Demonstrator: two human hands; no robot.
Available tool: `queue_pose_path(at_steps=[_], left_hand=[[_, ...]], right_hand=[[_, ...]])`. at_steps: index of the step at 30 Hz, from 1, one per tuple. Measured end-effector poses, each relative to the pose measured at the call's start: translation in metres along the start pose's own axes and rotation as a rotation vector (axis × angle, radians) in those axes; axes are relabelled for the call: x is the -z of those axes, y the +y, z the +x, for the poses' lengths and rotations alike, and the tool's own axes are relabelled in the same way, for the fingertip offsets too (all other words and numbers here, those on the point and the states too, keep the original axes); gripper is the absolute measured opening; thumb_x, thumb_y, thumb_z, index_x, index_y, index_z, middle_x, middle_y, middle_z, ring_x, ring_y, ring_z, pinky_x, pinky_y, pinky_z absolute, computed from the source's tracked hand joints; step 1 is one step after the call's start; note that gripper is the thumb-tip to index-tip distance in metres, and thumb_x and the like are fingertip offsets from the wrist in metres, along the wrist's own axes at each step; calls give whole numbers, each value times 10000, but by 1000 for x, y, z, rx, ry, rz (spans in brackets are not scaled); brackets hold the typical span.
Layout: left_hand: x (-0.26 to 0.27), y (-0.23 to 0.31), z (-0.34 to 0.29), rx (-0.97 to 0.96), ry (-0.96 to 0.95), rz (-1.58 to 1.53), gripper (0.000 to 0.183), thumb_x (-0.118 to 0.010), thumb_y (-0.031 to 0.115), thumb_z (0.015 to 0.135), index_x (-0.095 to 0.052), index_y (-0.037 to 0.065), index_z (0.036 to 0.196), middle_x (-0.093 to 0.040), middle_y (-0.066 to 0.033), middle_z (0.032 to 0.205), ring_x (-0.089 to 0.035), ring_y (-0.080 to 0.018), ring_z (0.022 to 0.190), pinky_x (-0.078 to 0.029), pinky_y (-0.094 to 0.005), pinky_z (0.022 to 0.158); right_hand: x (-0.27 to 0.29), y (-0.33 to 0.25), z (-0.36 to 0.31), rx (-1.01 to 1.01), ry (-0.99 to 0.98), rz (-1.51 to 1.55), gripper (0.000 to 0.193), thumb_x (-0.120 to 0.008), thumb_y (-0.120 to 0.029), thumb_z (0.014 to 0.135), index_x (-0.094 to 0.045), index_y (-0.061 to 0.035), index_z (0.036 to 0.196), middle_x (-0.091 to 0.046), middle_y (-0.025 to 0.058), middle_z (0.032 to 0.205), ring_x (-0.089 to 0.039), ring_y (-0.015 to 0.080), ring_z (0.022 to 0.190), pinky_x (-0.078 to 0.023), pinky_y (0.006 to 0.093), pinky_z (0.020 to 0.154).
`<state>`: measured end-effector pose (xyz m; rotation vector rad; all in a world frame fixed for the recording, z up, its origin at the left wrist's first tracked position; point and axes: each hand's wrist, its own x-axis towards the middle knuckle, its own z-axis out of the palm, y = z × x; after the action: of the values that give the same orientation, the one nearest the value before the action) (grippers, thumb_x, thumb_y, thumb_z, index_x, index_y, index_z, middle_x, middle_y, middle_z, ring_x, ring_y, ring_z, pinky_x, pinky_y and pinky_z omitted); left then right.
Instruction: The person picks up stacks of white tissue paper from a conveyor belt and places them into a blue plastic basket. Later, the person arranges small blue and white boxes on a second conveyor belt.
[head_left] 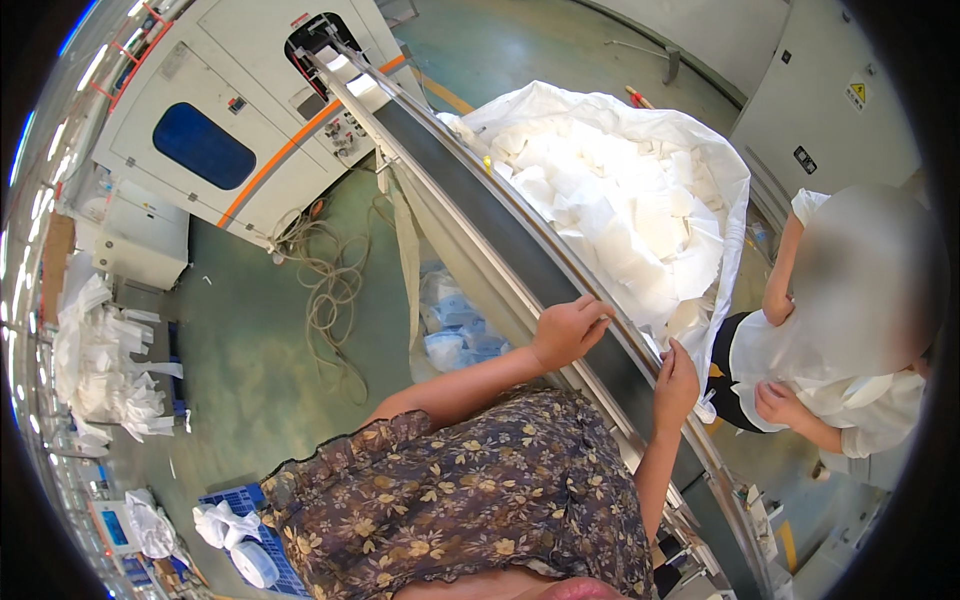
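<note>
While our left hand (568,335) and right hand (678,385) curl over the flat dark belt (495,230), we can't tell if either grips anything. Creased white scraps (620,210) heap beside it.

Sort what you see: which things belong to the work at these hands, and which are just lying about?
Seem part of the work:
conveyor belt, by the left hand and right hand
white pieces at its far end
big white bag beside it

Seem just lying about:
tangled cable on the floor
blue crate
heap of white strips at far left
</note>
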<state>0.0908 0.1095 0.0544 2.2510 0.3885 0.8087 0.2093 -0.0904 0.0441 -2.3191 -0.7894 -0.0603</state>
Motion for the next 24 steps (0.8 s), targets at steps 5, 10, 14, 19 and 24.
queue_pose_path(at_steps=[5,10,14,19,24], left_hand=[[59,-36,42,28,25,-25,125,-646,103,870,-672,26,966,-645,-144,863,-645,-296,762,-522,-394,694],[161,-165,121,138,199,384,234,-627,134,862,-687,28,1062,-682,-183,1009,-653,-361,936,-523,-403,836],[228,-248,165,490,-58,778,452,-733,239,766,-642,-4,1135,-660,-227,1110,-606,-387,1077,-481,-457,922],[215,-253,191,529,-552,925,634,-886,288,564,-692,6,1097,-713,-194,956,-690,-313,902,-545,-396,806],[133,-218,168,493,-1096,622,778,-929,416,514,-696,-10,1122,-691,-213,1101,-653,-307,1047,-490,-344,923]], right_hand=[[18,-15,0,307,100,148,247,-587,-4,894,-666,-25,1127,-676,150,965,-652,297,871,-509,373,788],[19,-35,-7,60,-513,551,273,-600,-32,901,-641,-8,1170,-665,157,1084,-650,277,971,-511,353,834],[-33,-11,-12,-176,-837,575,429,-620,-127,922,-537,24,1315,-634,187,1225,-619,284,1127,-485,340,947],[-59,-14,4,-475,-1010,829,694,-654,-282,921,-361,72,1442,-451,230,1447,-445,277,1346,-347,349,1112],[-95,-10,6,-796,-951,1259,886,-688,-416,898,-228,45,1499,-245,214,1567,-227,269,1467,-198,426,1182]])
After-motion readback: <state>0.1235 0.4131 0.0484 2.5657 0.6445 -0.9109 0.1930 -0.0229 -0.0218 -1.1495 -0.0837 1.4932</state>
